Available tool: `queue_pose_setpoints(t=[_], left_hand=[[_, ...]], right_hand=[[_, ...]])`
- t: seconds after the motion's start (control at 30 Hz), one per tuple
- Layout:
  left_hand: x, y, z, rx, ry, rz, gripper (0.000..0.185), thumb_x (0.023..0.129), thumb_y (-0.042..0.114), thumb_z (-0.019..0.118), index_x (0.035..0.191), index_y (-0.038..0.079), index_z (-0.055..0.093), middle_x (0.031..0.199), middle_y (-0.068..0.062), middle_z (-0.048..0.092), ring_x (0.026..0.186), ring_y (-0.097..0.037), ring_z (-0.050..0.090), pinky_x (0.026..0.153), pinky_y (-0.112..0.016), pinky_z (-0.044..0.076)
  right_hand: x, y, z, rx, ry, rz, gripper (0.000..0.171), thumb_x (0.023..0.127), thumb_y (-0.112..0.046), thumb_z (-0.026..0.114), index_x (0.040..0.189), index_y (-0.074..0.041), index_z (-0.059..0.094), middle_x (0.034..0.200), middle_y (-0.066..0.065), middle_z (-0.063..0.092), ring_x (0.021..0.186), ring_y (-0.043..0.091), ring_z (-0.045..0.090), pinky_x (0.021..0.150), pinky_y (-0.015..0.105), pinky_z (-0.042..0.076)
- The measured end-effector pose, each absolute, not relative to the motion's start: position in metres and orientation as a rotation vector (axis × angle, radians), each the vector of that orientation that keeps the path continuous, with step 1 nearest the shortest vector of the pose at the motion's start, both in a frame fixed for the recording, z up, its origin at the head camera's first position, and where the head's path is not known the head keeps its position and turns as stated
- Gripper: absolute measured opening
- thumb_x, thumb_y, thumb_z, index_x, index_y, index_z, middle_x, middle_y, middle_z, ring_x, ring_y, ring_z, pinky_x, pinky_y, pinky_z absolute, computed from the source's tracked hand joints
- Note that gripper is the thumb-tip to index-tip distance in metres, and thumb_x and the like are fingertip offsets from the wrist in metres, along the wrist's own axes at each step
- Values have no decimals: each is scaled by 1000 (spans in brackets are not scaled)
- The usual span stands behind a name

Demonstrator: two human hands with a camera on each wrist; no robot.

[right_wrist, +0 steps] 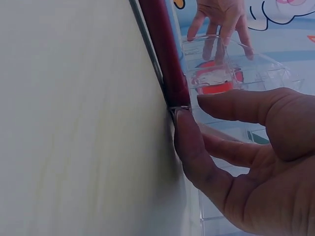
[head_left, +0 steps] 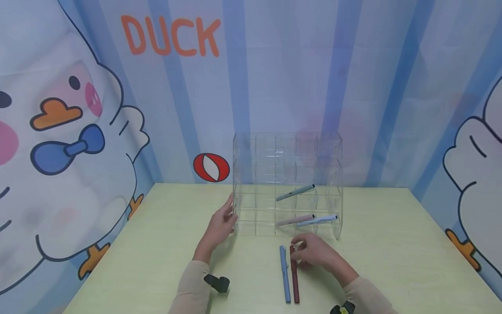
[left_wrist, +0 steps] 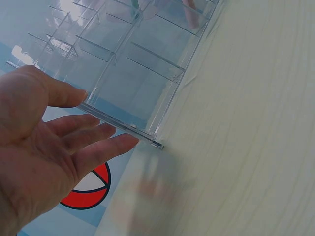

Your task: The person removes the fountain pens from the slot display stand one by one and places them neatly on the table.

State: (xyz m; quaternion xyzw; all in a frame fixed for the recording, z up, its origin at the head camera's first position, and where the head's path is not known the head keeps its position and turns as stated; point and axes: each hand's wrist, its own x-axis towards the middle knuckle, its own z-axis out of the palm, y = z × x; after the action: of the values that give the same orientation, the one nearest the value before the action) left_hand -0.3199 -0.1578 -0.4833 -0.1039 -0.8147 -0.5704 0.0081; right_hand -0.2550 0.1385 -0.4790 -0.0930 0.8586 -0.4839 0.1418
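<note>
A clear acrylic organizer [head_left: 288, 185] with several compartments stands at the table's middle. It holds a grey-green pen [head_left: 295, 192], a pink pen [head_left: 295, 220] and a pale blue pen [head_left: 317, 220]. My left hand [head_left: 221, 224] lies with straight fingers against the organizer's left side; in the left wrist view the left hand [left_wrist: 74, 142] touches the organizer's [left_wrist: 123, 73] edge. A blue pen [head_left: 285, 274] and a dark red pen [head_left: 294, 277] lie side by side in front. My right hand [head_left: 313, 253] is at the red pen's far end. In the right wrist view the thumb tip [right_wrist: 184, 128] touches the dark red pen [right_wrist: 165, 54], with the index finger just beside it.
The pale wooden table [head_left: 392, 244] runs back to a blue striped cartoon-duck backdrop with a red and white ball emblem [head_left: 211, 167]. Black wrist straps [head_left: 217, 282] show at both cuffs. The table's left edge falls away at the lower left.
</note>
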Motion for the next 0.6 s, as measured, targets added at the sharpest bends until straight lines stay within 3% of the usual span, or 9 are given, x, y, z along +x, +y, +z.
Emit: queue_pose_setpoints(t=[0.6], left_hand=[[-322, -158, -485, -319, -2539, -1794, 72, 103, 6, 52, 160, 35, 20, 157, -18, 35, 136, -41, 44, 83, -49, 56]], right_hand=[[-250, 146, -447, -194, 2461, -1431, 47, 91, -11, 70, 131, 8, 57, 99, 14, 64, 68, 25, 67, 61, 40, 58]])
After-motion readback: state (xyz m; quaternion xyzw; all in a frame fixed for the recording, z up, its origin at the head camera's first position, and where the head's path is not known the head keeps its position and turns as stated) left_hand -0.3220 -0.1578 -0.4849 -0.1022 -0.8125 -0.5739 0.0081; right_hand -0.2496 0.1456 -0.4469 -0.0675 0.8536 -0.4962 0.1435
